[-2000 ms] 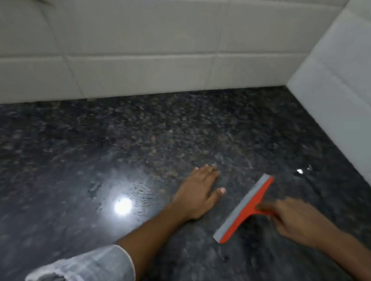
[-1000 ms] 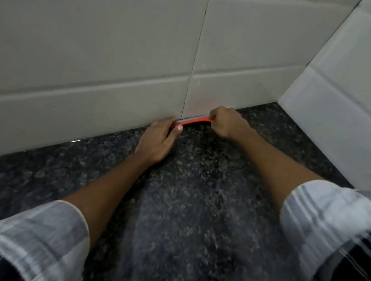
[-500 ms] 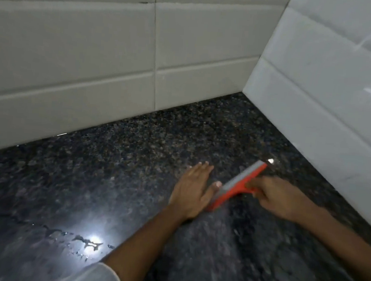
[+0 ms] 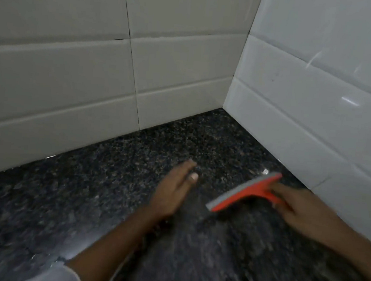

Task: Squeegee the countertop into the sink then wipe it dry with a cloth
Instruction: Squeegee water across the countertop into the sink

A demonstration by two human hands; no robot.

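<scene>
An orange squeegee (image 4: 246, 191) with a grey rubber blade lies slanted on the dark speckled granite countertop (image 4: 115, 179), close to the right wall. My right hand (image 4: 296, 209) grips its orange handle from the right. My left hand (image 4: 173, 190) rests flat on the counter to the left of the blade, fingers together and stretched toward the back wall, a gap between it and the squeegee. Both hands are blurred by motion. No sink and no cloth are in view.
White tiled walls meet in a corner: the back wall (image 4: 96, 78) runs along the far edge of the counter, the right wall (image 4: 316, 106) along its right side. A wet sheen (image 4: 60, 257) shows at the lower left of the counter.
The squeegee has gone from the foot of the back wall toward me and now sits further right, near the side wall. My left hand has parted from the blade's end.
</scene>
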